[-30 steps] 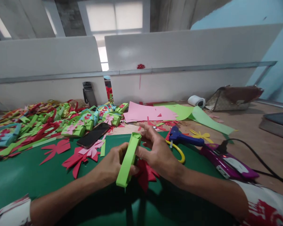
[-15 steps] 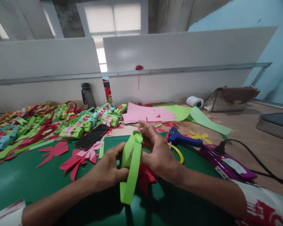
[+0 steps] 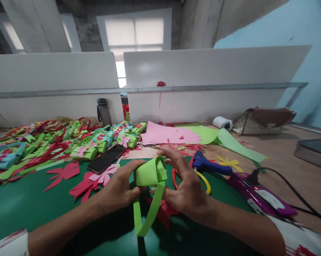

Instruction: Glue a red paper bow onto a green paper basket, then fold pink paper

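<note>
A small light-green paper handbag (image 3: 146, 174) with a long strip handle hanging down is between my hands, above the green mat. My left hand (image 3: 120, 186) is closed on its left side, fingers behind and thumb below. On the other side my right hand (image 3: 188, 192) cups the rolled end, with its thumb by the handle and its fingers arched behind. Below the bag lies a red paper bow piece (image 3: 164, 215), partly covered. Scissors (image 3: 207, 185) with red and yellow handles lie beyond my right hand, next to a blue glue gun (image 3: 212, 164).
Left stands a heap of finished paper bags (image 3: 88, 151) beside a phone (image 3: 106, 159) and red bow cutouts (image 3: 65, 171). Pink sheets (image 3: 168, 134) and green sheets lie at the back. A purple power strip (image 3: 261, 195) with a black cable sits right. A bottle (image 3: 103, 113) and a handbag (image 3: 265, 121) stand behind.
The green paper bag has turned from edge-on, so its broad face and rolled end now show. Both hands still surround it. The view has tilted up slightly.
</note>
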`<state>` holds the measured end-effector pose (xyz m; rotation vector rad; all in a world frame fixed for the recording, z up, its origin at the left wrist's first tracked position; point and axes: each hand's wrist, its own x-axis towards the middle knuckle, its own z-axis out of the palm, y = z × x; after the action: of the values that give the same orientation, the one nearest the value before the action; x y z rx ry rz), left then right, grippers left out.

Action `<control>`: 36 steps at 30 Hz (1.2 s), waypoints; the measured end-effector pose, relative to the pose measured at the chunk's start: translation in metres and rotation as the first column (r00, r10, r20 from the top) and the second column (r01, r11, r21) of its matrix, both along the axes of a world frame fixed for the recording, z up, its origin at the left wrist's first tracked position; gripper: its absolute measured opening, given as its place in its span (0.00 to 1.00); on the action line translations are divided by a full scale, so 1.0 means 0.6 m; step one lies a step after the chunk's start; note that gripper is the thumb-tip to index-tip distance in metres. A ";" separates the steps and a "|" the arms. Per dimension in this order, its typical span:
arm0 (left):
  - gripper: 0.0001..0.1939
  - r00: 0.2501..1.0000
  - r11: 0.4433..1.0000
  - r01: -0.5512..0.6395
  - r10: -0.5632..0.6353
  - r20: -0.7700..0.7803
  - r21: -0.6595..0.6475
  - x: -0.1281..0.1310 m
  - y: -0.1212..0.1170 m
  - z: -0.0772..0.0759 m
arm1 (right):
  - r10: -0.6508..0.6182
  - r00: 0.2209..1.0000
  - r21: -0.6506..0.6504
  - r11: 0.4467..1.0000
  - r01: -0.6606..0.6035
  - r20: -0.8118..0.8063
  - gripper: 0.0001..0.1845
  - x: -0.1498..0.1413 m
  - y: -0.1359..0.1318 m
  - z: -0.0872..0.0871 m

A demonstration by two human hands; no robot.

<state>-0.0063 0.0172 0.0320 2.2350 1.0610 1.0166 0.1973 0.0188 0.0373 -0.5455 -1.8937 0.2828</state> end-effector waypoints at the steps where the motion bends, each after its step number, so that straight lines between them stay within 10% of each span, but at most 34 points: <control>1: 0.27 1.000 1.000 0.004 -0.004 -0.001 -0.012 -0.002 0.002 0.001 | -0.011 1.000 0.047 0.999 0.011 0.007 0.36 0.002 0.004 0.003; 6: 0.26 0.997 0.991 0.072 -0.074 -0.011 -0.117 -0.007 0.005 0.009 | -0.011 0.993 0.280 0.960 -0.022 0.117 0.23 0.014 0.022 0.013; 17: 0.26 0.969 0.941 0.246 -0.236 0.072 -0.233 -0.001 -0.007 0.016 | -0.014 0.976 0.291 0.955 -0.052 0.218 0.13 0.013 0.023 0.006; 36: 0.25 0.984 0.975 0.143 -0.123 0.126 -0.171 0.005 -0.019 0.012 | -0.111 0.965 0.441 0.898 -0.005 0.238 0.16 0.015 0.017 0.008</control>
<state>-0.0034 0.0058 0.0395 2.0473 0.9028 0.9405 0.2061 0.0288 0.0419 -0.3350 -2.1044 -0.2660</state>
